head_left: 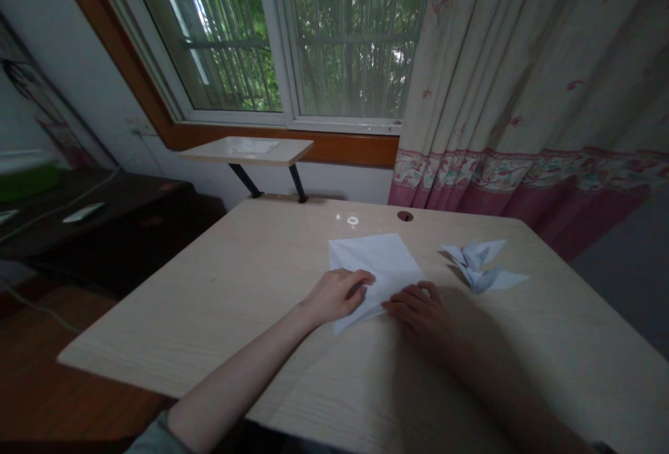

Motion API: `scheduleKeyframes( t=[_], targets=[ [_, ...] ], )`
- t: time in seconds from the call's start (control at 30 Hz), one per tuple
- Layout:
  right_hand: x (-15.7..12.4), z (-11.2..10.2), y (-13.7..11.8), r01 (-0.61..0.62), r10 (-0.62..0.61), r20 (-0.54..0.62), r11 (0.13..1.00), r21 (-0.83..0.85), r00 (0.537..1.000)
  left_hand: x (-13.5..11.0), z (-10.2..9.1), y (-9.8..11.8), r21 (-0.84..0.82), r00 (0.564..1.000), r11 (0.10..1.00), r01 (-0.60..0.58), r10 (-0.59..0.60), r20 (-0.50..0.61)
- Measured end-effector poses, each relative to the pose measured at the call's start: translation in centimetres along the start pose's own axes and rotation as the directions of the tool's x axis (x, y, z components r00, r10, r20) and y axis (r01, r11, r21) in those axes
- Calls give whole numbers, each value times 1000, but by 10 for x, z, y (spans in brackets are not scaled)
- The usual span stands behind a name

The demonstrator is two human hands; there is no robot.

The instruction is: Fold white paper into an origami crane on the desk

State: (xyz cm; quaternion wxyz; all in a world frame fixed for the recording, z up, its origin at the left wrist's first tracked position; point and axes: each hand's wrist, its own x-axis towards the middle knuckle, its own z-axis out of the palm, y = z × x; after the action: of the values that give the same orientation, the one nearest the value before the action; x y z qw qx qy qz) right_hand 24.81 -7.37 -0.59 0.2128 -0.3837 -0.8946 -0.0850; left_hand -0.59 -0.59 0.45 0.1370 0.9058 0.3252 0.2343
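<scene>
A white sheet of paper (379,253) with fold lines lies on the wooden table, turned at an angle to its edges. My left hand (339,295) rests on the paper's left part, its fingers curled and pressed against the sheet. On the near right edge of the paper, my right hand (422,314) has its fingers bent and holding that edge; its fingertips are partly in shadow. Two folded paper cranes (481,266), or similar folded figures, lie close together to the right of my right hand.
The light wooden table (235,286) has a round cable hole (405,216) near its back edge. A small raised shelf (266,154) at the back left holds white paper (254,146). A curtain (496,126) hangs behind the right side. A dark cabinet (130,210) stands at left.
</scene>
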Motion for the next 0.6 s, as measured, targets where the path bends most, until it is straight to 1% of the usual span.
scheduleKeyframes(
  t=[0.1, 0.17, 0.27, 0.37, 0.43, 0.5, 0.6],
  targets=[
    [0, 1, 1, 36, -36, -4, 998, 53, 999, 0, 0, 0, 7, 1000, 1000, 17, -17, 14],
    [-1, 1, 1, -1, 4, -32, 997, 77, 999, 0, -2, 2, 13, 999, 999, 31, -31, 32],
    [-2, 3, 2, -146, 152, -57, 984, 107, 987, 1, -6, 5, -15, 998, 999, 36, -35, 60],
    [-3, 7, 4, -288, 298, -59, 948, 137, 953, 0, -9, 5, -84, 996, 996, 14, -6, 94],
    [-4, 12, 6, -346, 361, -77, 926, 153, 930, -1, -8, 3, -130, 994, 992, -1, 15, 107],
    [-5, 17, 9, -381, 400, -98, 910, 164, 911, -2, -7, 0, -173, 996, 984, -31, 45, 80],
    [-6, 23, 13, -398, 418, -97, 901, 175, 903, -2, -6, -3, -232, 992, 964, -128, 128, -16]
  ],
)
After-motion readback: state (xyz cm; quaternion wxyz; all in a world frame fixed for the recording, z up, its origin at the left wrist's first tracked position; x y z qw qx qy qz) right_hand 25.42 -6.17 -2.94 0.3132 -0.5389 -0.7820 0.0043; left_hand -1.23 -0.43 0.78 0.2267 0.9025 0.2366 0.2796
